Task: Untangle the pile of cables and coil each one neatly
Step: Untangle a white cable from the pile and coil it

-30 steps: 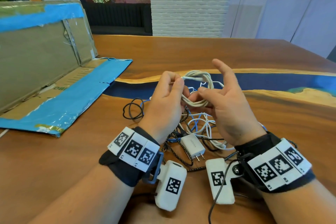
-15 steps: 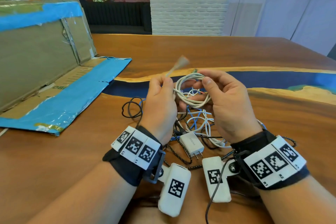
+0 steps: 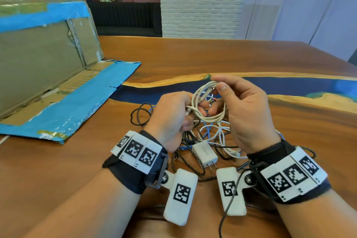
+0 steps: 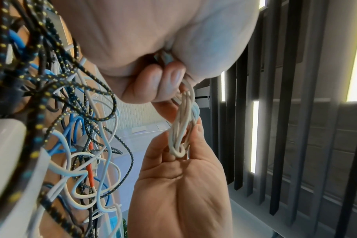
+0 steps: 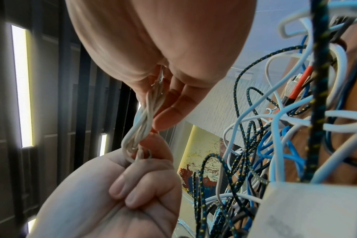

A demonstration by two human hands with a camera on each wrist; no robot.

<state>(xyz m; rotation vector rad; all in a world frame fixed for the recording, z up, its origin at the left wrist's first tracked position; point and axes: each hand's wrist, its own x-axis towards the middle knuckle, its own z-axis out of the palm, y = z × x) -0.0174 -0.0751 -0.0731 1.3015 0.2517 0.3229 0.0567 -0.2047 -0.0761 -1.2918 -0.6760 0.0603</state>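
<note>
Both hands hold a cream cable coil [image 3: 209, 106] in the air just above the cable pile [image 3: 208, 141], which lies on the wooden surface [image 3: 193, 58]. The left hand [image 3: 172, 120] is curled into a fist, gripping the coil's near-left side with a strand running out between its fingers. The right hand [image 3: 245, 116] pinches the coil's far side between thumb and forefinger, the other fingers loosely bent behind the loops. From the left wrist the coil [image 4: 182, 128] shows as several loops bunched together between the two hands.

The pile, made of white, blue, black and speckled braided cables with a white charger plug [image 3: 204, 153] at its near edge, sits directly under the hands. A thin black loop [image 3: 141, 114] lies at the pile's left edge. Farther left of the pile lies flattened cardboard with blue tape [image 3: 63, 106], its near corner well apart from the cables. Beyond the pile runs a dark blue band [image 3: 289, 87] in the surface, and bare wood stretches to the pile's right and far side.
</note>
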